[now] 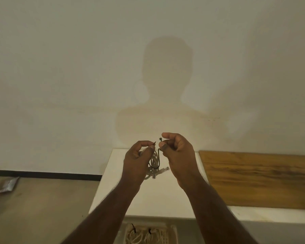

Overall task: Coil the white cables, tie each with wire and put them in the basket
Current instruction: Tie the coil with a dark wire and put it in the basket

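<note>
I'm pinching the tie (159,156) ends with both hands' fingers (151,148), aiming tip into head around the coil (153,166).

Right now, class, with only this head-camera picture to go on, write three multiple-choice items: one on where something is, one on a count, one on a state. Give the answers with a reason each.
1. Where is the basket?
A. on the wooden board
B. at the bottom edge, below the white table
C. on the floor at far left

2. How many tied coils lie in the basket?
A. none
B. two
C. five

3. What is the state of the dark tie around the held coil?
A. closed and trimmed
B. looped round it, ends apart
C. lying on the table

Answers:
1 B, its rim shows beneath the white table.
2 B, two coils with black ties show.
3 B, the left hand pinches one end, the right hand the other.
</note>
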